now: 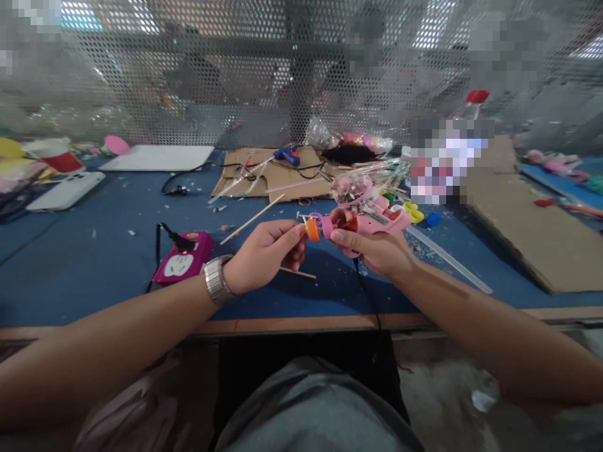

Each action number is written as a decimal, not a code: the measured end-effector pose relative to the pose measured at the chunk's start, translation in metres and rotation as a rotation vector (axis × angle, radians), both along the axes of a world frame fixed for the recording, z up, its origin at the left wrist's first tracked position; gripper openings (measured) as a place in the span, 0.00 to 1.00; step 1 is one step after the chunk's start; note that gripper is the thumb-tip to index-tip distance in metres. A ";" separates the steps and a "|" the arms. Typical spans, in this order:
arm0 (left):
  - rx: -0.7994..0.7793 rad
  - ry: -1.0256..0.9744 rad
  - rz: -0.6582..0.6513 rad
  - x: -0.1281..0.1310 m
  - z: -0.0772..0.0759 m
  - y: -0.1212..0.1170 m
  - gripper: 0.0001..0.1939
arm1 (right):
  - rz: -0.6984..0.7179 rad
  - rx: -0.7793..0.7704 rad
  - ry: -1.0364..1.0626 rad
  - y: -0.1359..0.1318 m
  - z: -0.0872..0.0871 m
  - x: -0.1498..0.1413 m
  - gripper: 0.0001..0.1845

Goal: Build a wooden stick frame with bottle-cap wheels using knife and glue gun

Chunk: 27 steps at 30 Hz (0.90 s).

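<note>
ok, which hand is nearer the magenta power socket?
Left. The left hand is just right of the magenta power socket, pinching at the orange ring; the right hand is farther right, around the pink glue gun.

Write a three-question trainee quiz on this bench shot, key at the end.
1. Which hand grips the pink glue gun?
2. True or false: the blue glue gun lies on the cardboard.
3. The socket box on the bench is: A green, B yellow, C magenta.

Key:
1. The right hand.
2. True.
3. C.
</note>
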<state>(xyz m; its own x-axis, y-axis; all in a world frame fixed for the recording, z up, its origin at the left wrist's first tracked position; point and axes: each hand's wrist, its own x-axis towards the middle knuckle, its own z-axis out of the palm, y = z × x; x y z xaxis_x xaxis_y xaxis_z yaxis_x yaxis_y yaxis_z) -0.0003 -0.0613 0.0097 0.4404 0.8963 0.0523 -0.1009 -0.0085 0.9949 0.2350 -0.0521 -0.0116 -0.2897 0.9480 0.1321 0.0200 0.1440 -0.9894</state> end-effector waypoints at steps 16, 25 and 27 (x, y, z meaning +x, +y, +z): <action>0.253 0.147 0.065 -0.006 -0.007 0.006 0.21 | 0.013 0.004 -0.060 0.001 0.012 -0.005 0.25; 0.324 0.218 0.043 -0.007 -0.004 0.004 0.18 | 0.015 0.015 -0.063 0.002 0.005 -0.003 0.26; 0.327 0.223 0.035 -0.006 -0.004 0.003 0.18 | 0.034 0.023 -0.064 0.001 0.006 -0.003 0.25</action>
<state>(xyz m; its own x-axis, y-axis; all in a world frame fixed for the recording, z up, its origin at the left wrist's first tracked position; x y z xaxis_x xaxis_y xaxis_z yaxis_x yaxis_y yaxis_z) -0.0065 -0.0588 0.0059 0.4427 0.8627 0.2444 0.1233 -0.3286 0.9364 0.2319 -0.0508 -0.0058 -0.3301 0.9345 0.1335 0.0782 0.1680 -0.9827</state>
